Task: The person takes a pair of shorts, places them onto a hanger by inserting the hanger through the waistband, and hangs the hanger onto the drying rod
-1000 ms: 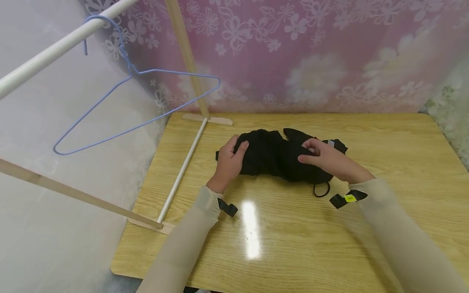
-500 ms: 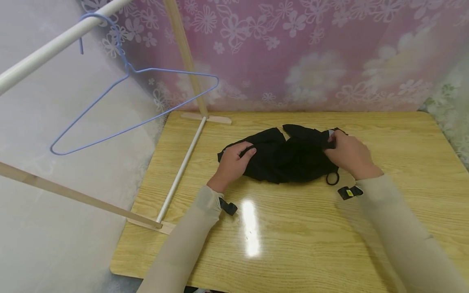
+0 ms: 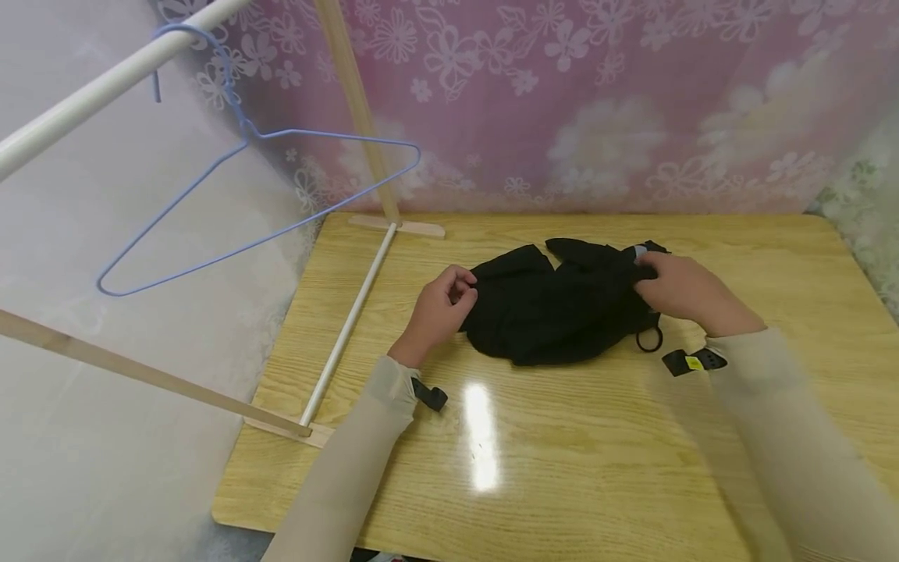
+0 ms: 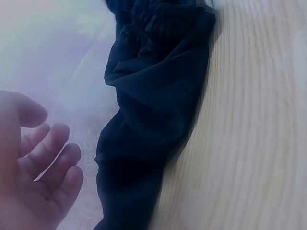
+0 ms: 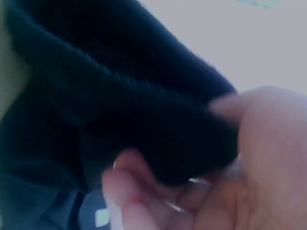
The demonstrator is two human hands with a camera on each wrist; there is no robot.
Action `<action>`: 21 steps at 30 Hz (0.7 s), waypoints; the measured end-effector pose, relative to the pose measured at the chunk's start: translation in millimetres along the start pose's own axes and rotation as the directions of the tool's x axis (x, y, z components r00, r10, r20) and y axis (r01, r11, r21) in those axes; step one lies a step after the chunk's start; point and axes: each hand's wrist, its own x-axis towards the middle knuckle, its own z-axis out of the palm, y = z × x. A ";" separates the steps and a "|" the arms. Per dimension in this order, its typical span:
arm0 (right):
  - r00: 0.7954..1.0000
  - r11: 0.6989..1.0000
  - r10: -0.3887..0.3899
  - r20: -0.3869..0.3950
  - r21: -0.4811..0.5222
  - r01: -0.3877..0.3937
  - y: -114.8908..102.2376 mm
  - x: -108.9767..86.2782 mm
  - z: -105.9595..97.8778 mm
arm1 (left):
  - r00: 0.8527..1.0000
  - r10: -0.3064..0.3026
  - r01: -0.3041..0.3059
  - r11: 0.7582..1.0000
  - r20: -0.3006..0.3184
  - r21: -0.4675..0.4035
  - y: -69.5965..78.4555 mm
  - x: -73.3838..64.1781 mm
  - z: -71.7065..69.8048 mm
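A black cloth garment (image 3: 555, 312) lies bunched on the wooden table, its exact kind hidden by the folds. My right hand (image 3: 684, 293) pinches its right end, beside a pale label (image 3: 640, 250). In the right wrist view, thumb and fingers hold a gathered, seamed edge of the black garment (image 5: 110, 105). A dark round loop (image 3: 649, 349) sticks out below that end. At the garment's left end is my left hand (image 3: 435, 312); in the left wrist view this left hand (image 4: 45, 172) stands apart from the cloth, fingers loosely bent and holding nothing.
A blue wire hanger (image 3: 309, 222) hangs from the white rail (image 3: 91, 94) of a wooden-legged rack at the left. The rack's lower bar (image 3: 347, 324) stands on the table (image 3: 562, 460). A pink floral curtain (image 3: 597, 101) is behind.
My right hand has moved right and now pinches the garment's end, with the cloth spread flatter and shifted right. My left hand has come off the left end of the cloth.
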 end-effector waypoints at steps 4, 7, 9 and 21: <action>0.998 0.992 -0.049 0.048 0.115 0.043 -8.5 -4.2 -7.3 | 1.000 -0.005 0.005 1.000 -0.001 0.009 -0.9 -0.4 -2.2; 0.995 0.981 -0.093 0.045 0.172 0.084 -13.9 -8.1 -11.3 | 1.000 -0.004 0.004 1.000 0.006 0.007 -1.8 -0.4 -3.1; 0.993 0.978 -0.115 0.039 0.181 0.106 -17.7 -9.9 -13.4 | 1.000 -0.005 0.005 1.000 0.012 0.002 -2.4 -1.1 -4.2; 0.984 0.987 -0.138 -0.109 0.072 0.146 -27.9 -15.4 -30.0 | 1.000 -0.016 0.016 1.000 0.027 0.003 -2.1 -4.7 -8.0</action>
